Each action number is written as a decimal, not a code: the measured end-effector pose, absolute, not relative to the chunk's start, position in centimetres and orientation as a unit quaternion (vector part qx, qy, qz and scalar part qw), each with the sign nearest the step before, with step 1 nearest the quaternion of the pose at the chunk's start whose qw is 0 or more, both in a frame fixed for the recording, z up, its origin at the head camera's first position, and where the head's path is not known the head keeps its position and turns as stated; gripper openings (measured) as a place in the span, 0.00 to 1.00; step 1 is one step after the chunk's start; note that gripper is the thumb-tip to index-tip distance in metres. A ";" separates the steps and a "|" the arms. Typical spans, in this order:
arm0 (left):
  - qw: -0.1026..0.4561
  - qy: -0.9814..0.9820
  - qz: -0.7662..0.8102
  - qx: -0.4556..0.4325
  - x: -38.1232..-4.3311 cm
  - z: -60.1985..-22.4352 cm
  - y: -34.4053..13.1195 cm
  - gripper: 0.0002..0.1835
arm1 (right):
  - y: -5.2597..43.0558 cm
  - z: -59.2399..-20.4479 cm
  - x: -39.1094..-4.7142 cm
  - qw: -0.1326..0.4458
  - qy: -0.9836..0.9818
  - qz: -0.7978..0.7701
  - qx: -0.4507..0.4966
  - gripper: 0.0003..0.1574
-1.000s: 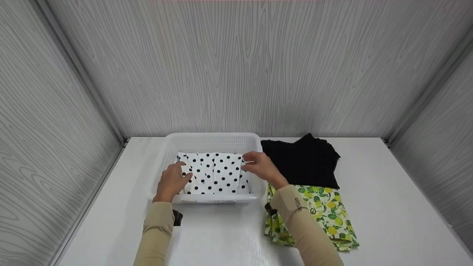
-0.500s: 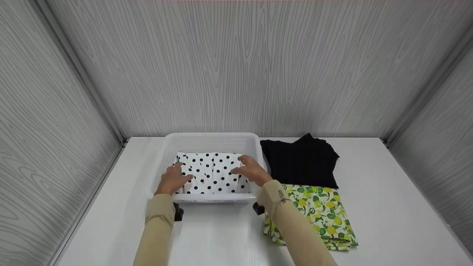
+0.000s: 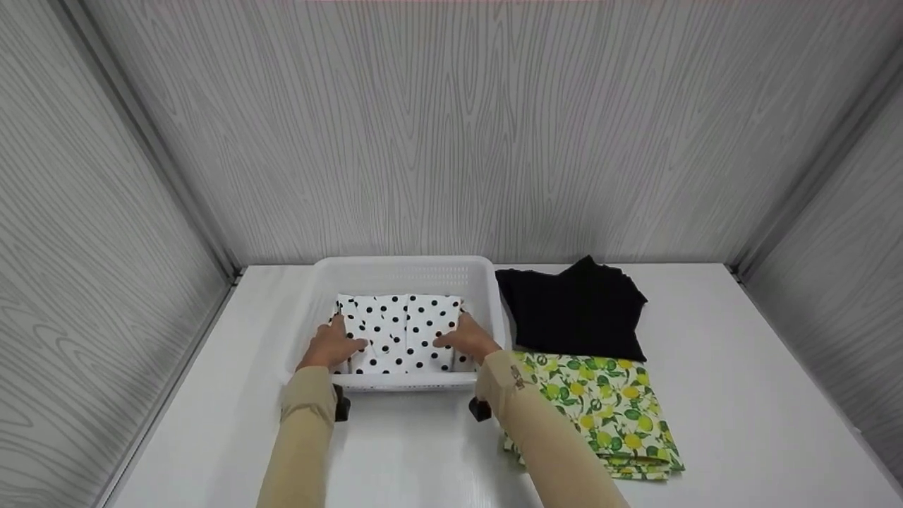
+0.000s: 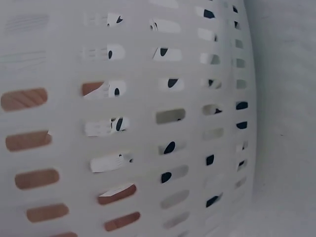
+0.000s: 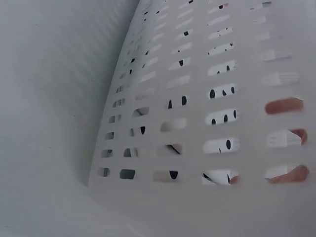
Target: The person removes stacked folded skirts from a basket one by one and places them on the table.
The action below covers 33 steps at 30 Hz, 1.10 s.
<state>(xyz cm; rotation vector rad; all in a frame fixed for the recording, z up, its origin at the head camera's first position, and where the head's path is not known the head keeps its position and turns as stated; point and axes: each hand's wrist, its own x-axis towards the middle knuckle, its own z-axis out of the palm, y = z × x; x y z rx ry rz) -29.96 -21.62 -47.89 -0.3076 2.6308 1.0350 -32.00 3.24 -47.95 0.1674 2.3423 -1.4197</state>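
Observation:
A folded white cloth with black polka dots point(image 3: 395, 339) lies in a white plastic basket point(image 3: 409, 382). My left hand point(image 3: 330, 344) grips its left end, thumb on top and fingers down along the side. Opposite it, my right hand point(image 3: 468, 339) holds the right end the same way, thumb pointing inward. Both wrist views look at the slotted basket wall point(image 4: 138, 143) from outside. Through its slots show bits of dotted cloth and fingers point(image 5: 284, 105); most of each hand is hidden there.
Right of the basket lies a black garment point(image 3: 578, 310). In front of it is a folded lemon-print cloth point(image 3: 621, 409), partly covered by the right sleeve point(image 3: 543, 430). All stand on a white table point(image 3: 748, 395) with grey wood-grain panels point(image 3: 451, 127) at the back and sides.
My right hand has moved left and down from the basket's right side onto the cloth's right end. My left hand has stayed nearly in place. The cloth lies as before.

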 end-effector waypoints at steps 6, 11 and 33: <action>0.172 0.913 0.349 -0.123 -30.4 -48.3 -21.9 0.46 | 2.8 -48.4 -32.1 0.215 0.836 -0.499 0.079 0.60; 0.175 0.906 0.369 -0.114 -30.6 -48.4 -22.0 0.49 | 2.8 -48.6 -32.1 0.220 0.821 -0.520 0.087 0.59; 0.178 0.843 0.491 -0.130 -30.6 -48.7 -21.9 0.38 | 3.3 -48.5 -32.4 0.268 0.779 -0.565 0.040 0.48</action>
